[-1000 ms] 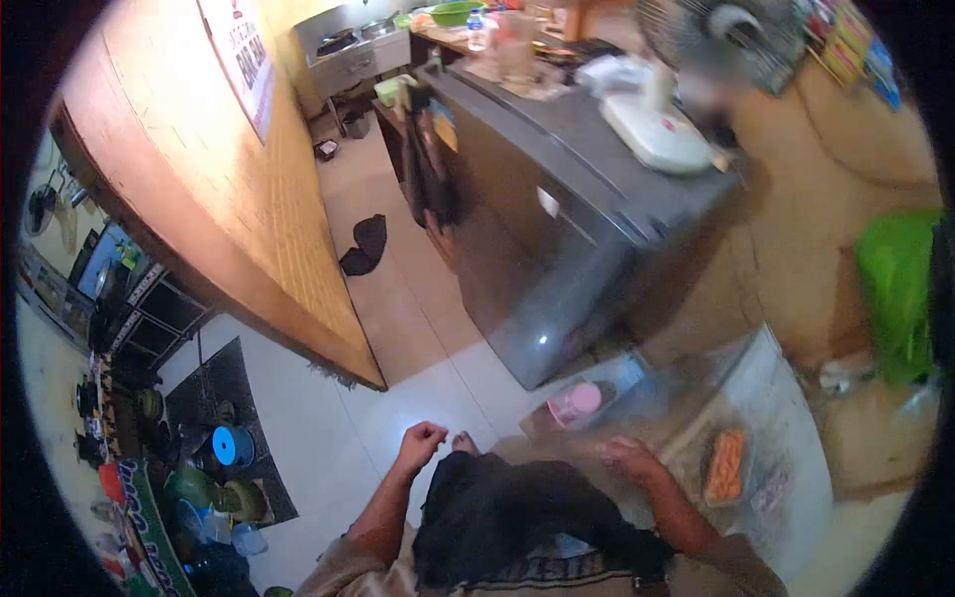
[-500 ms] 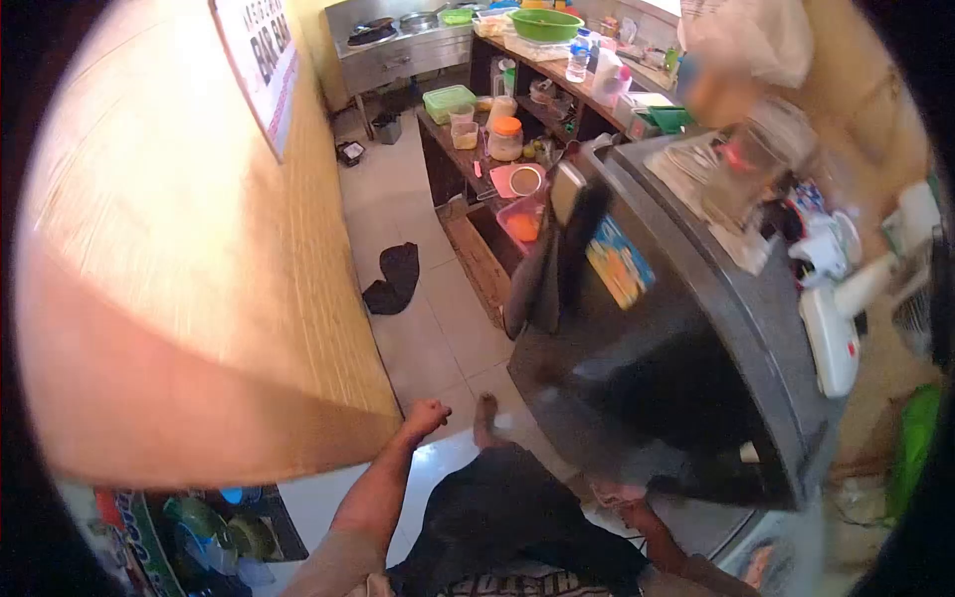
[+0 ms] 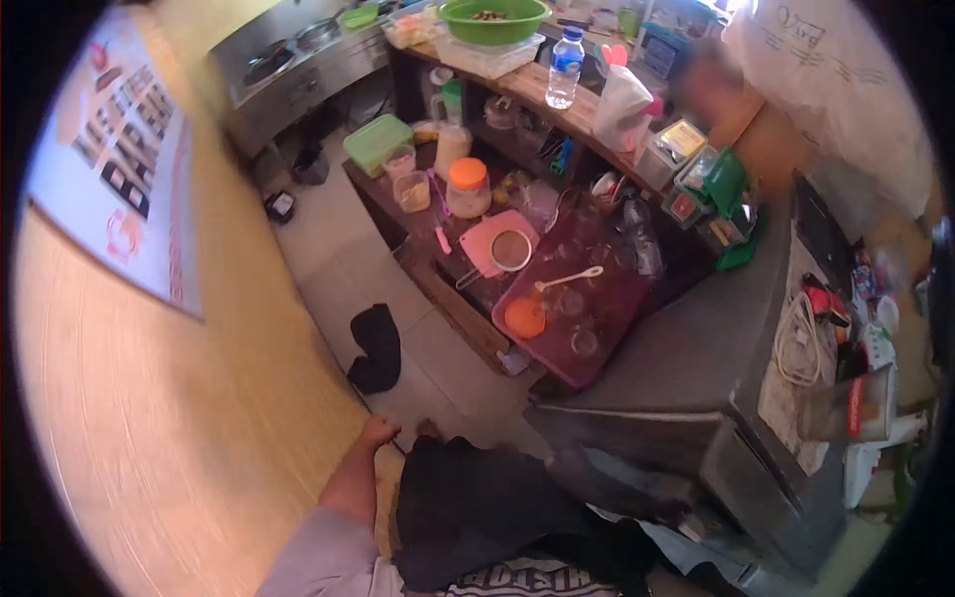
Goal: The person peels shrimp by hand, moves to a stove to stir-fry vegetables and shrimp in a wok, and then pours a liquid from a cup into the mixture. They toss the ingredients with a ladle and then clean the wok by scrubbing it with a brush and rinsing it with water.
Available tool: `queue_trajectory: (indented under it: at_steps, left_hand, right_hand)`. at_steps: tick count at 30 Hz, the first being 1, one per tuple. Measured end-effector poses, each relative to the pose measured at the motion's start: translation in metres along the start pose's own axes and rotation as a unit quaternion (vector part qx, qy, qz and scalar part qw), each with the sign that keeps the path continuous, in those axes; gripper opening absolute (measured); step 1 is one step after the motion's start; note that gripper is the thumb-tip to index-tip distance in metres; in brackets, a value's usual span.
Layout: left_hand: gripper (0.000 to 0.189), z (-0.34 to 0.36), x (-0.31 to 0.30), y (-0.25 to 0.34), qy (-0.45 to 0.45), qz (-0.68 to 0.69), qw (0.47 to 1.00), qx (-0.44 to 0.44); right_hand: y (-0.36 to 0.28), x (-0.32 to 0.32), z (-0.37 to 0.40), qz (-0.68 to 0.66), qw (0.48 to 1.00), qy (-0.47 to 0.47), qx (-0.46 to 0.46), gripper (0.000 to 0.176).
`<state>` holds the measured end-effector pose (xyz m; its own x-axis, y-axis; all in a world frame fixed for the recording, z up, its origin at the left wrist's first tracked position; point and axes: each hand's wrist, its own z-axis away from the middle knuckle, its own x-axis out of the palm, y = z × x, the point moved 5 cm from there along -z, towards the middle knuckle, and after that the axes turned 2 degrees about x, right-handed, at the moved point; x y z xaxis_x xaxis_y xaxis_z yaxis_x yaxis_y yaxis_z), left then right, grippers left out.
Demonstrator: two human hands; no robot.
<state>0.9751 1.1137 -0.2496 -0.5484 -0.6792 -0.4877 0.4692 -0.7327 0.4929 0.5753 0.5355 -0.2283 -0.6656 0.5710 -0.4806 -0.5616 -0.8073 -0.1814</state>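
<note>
My left hand [image 3: 378,432] hangs low beside the yellow wall, fingers curled closed, with nothing visible in them. Near it on the tiled floor lies a black cloth [image 3: 376,348]. Around my right side the picture is dark and smeared next to the grey fridge [image 3: 647,438], so my right hand cannot be made out. Black clothing [image 3: 477,507] covers my lap area. Ahead, a dark pink tray [image 3: 622,333] bears an orange bowl [image 3: 524,316], a pale spoon [image 3: 569,279] and several clear cups. A strainer [image 3: 510,251] rests on a pink board [image 3: 482,239] beside the tray.
An orange-lidded jar [image 3: 468,189] and a green-lidded box [image 3: 378,144] stand on the low counter. Above are a water bottle [image 3: 564,70] and a green basin [image 3: 492,22]. Another person [image 3: 711,85] is behind the counter. A banner [image 3: 124,149] hangs on the left wall.
My view has moved forward and turned right. The fridge now sits lower in view, and the tray behind it shows more fully. My left hand stays curled near the wall.
</note>
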Motion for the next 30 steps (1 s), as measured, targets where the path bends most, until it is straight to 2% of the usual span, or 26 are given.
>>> queue_trajectory:
  at_steps: [1, 3, 5, 7, 10, 11, 12, 15, 18, 19, 21, 22, 23, 24, 25, 26, 27, 30]
  left_hand:
    - [0.031, -0.013, -0.014, -0.013, -0.005, 0.009, 1.0, -0.016]
    - [0.027, -0.054, -0.047, -0.044, -0.022, -0.027, 0.999, 0.012]
    - [0.024, -0.063, -0.086, -0.035, -0.048, -0.031, 0.998, -0.018]
    - [0.023, -0.099, -0.126, -0.029, -0.108, -0.139, 0.984, -0.019]
    - [0.026, -0.16, -0.196, -0.037, -0.132, -0.189, 0.972, 0.035]
    - [0.026, -0.174, -0.222, -0.027, -0.129, -0.185, 0.973, 0.038]
    - [0.028, -0.19, -0.242, -0.023, -0.117, -0.19, 0.973, -0.059]
    - [0.032, -0.221, -0.299, 0.033, -0.125, -0.207, 0.97, -0.024]
    - [0.032, -0.272, -0.331, 0.067, -0.136, -0.24, 0.959, 0.066]
    - [0.031, -0.283, -0.343, 0.08, -0.127, -0.23, 0.963, 0.059]
    - [0.029, -0.297, -0.365, 0.093, -0.109, -0.208, 0.971, 0.038]
    - [0.029, -0.314, -0.367, 0.092, -0.122, -0.305, 0.936, 0.125]
    - [0.028, -0.346, -0.371, 0.082, -0.129, -0.397, 0.884, 0.211]
    - [0.028, -0.359, -0.384, 0.074, -0.137, -0.491, 0.811, 0.287]
    - [0.029, -0.356, -0.407, 0.076, -0.121, -0.379, 0.899, 0.181]
    - [0.029, -0.346, -0.425, 0.08, -0.096, -0.257, 0.959, 0.07]
    - [0.03, -0.329, -0.443, 0.091, -0.062, -0.122, 0.99, -0.034]
    - [0.036, -0.31, -0.489, 0.139, -0.055, -0.168, 0.984, -0.034]
  right_hand:
    - [-0.019, 0.0, -0.004, 0.006, 1.0, 0.001, 0.002, 0.016]
    - [-0.061, -0.001, -0.01, 0.015, 1.0, 0.003, 0.006, 0.016]
    - [-0.105, -0.001, -0.016, 0.022, 1.0, 0.007, 0.01, 0.017]
    - [-0.153, 0.001, -0.022, 0.023, 0.999, 0.017, 0.019, 0.018]
    - [-0.229, 0.006, -0.024, 0.032, 0.999, 0.026, 0.028, 0.019]
    - [-0.255, 0.009, -0.026, 0.044, 0.998, 0.027, 0.029, 0.02]
    - [-0.279, 0.011, -0.024, 0.062, 0.997, 0.025, 0.028, 0.021]
    - [-0.334, 0.004, -0.032, 0.109, 0.993, 0.031, 0.028, 0.022]
    - [-0.356, 0.005, -0.064, 0.026, 0.995, 0.004, 0.096, 0.025]
    - [-0.36, -0.001, -0.074, -0.061, 0.991, 0.014, 0.117, 0.032]
    - [-0.373, -0.008, -0.108, -0.04, 0.996, 0.041, 0.068, 0.031]
    - [-0.377, -0.014, -0.123, -0.024, 0.997, 0.053, 0.041, 0.031]
    - [-0.376, -0.025, -0.136, -0.125, 0.968, 0.149, 0.156, 0.029]
    - [-0.377, -0.025, -0.161, -0.062, 0.984, 0.143, 0.082, 0.029]
    - [-0.384, -0.014, -0.19, -0.005, 0.991, 0.133, 0.004, 0.03]
    - [-0.392, -0.004, -0.217, 0.049, 0.988, 0.13, -0.074, 0.031]
    - [-0.413, -0.043, -0.204, -0.007, 0.991, 0.133, -0.024, 0.03]
    - [-0.479, -0.162, -0.166, -0.164, 0.97, 0.153, 0.096, 0.027]
